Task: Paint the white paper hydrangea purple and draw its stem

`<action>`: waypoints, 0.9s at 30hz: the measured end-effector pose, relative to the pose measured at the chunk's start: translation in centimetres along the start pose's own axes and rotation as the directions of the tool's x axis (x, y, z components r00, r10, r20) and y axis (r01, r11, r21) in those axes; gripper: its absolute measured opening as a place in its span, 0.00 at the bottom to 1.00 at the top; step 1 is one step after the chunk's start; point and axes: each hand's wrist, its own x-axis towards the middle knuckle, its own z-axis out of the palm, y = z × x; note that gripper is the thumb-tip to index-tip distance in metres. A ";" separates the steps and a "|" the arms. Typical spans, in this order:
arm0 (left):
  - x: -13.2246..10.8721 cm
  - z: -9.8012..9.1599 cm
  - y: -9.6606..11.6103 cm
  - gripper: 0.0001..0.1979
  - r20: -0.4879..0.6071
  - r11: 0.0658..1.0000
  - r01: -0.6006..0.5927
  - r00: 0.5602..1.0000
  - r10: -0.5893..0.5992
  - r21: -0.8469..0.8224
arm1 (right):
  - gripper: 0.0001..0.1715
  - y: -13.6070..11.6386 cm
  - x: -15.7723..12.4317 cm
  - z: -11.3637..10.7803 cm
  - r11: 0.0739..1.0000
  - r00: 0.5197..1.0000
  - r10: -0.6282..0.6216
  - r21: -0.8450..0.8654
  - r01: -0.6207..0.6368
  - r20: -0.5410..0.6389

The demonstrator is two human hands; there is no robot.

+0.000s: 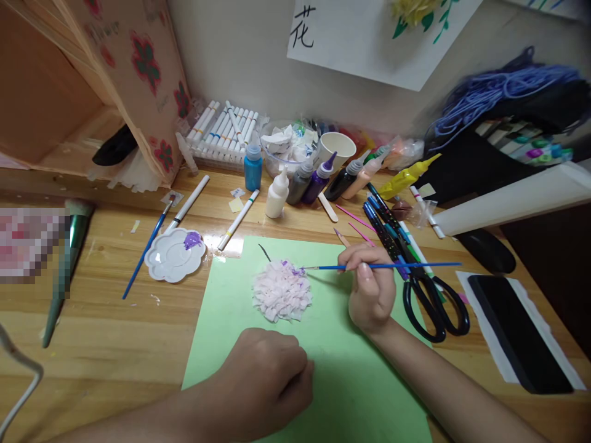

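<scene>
In my right hand [370, 289] is a thin blue paintbrush [429, 264], pinched between thumb and fingers. Its bristle tip touches the upper right edge of a round clump of crinkled pale pink paper petals [277, 295], where purple dabs show. The clump lies on a sheet of light green paper [221, 320], with a short dark stroke above it. Loosely curled into a fist, my left hand [268, 381] rests on the lower part of the green sheet, and nothing shows in it. A white flower-shaped palette [159, 261] with purple paint lies left of the sheet.
Paint bottles, including a white bottle [277, 198] and a purple bottle [318, 183], line the back beside a paper cup [338, 147]. Black-handled scissors [425, 307] and pens lie right of the sheet, near a black phone-like slab [517, 332]. Another blue brush [146, 253] lies left.
</scene>
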 end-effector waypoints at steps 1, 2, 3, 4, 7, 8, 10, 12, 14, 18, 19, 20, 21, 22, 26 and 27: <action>0.0 0.1 0.0 0.15 -0.017 1.000 -0.018 1.000 0.018 0.006 | 0.09 0.0 0.1 0.0 0.999 1.000 0.022 0.026 -0.022 -0.015; 0.1 0.2 0.0 0.15 -0.040 0.999 -0.041 0.998 0.042 0.014 | 0.09 0.1 0.1 0.1 0.997 0.998 0.053 0.056 -0.051 -0.042; 0.1 0.2 0.0 0.15 -0.068 0.998 -0.064 0.996 0.065 0.020 | 0.09 0.1 0.3 0.1 0.993 0.992 0.093 0.086 -0.087 -0.081; 0.1 0.2 0.1 0.16 -0.105 0.996 -0.087 0.991 0.089 0.024 | 0.08 0.2 0.4 0.1 0.985 0.982 0.144 0.111 -0.130 -0.123; -0.2 -0.5 0.0 0.17 -0.283 0.985 -0.152 0.945 0.167 0.076 | 0.10 0.6 0.9 0.2 0.952 0.934 0.297 0.142 -0.273 -0.199; -0.4 -1.1 -0.2 0.16 -0.353 0.980 -0.162 0.915 0.194 0.117 | 0.12 0.8 1.0 0.2 0.942 0.923 0.328 0.146 -0.302 -0.202; -0.9 -2.7 -1.0 0.13 -0.488 0.965 -0.115 0.845 0.220 0.235 | 0.15 1.1 1.2 0.2 0.932 0.915 0.354 0.159 -0.327 -0.194; -1.5 -4.8 -2.4 0.05 -0.589 0.941 0.061 0.793 0.156 0.332 | 0.16 1.3 1.3 0.3 0.931 0.917 0.353 0.164 -0.326 -0.187; -2.1 -6.7 -3.9 0.10 -0.684 0.861 0.301 0.726 0.072 0.410 | 0.17 1.3 1.3 0.3 0.936 0.923 0.342 0.152 -0.317 -0.178; -2.5 -9.1 -6.0 0.33 -0.740 0.669 0.641 0.642 -0.200 0.376 | 0.18 0.9 1.1 0.5 0.950 0.938 0.307 0.118 -0.290 -0.161; -2.6 -9.4 -6.1 0.35 -0.715 0.648 0.662 0.653 -0.251 0.378 | 0.18 0.8 1.0 0.5 0.954 0.943 0.293 0.112 -0.278 -0.159; -2.7 -9.6 -6.2 0.37 -0.681 0.632 0.671 0.671 -0.293 0.389 | 0.18 0.7 1.0 0.6 0.959 0.947 0.277 0.107 -0.263 -0.159; -2.7 -9.7 -6.1 0.39 -0.650 0.620 0.674 0.687 -0.326 0.402 | 0.19 0.6 0.9 0.6 0.964 0.952 0.260 0.102 -0.246 -0.160; -2.8 -9.8 -5.9 0.40 -0.624 0.610 0.677 0.698 -0.352 0.412 | 0.19 0.6 0.9 0.6 0.968 0.956 0.243 0.097 -0.230 -0.162; -3.1 -10.0 -5.5 0.38 -0.595 0.580 0.709 0.683 -0.424 0.401 | 0.19 0.5 0.6 0.6 0.983 0.970 0.180 0.067 -0.171 -0.165; -3.2 -10.0 -5.5 0.35 -0.599 0.577 0.719 0.672 -0.435 0.388 | 0.19 0.5 0.5 0.6 0.986 0.973 0.165 0.062 -0.157 -0.162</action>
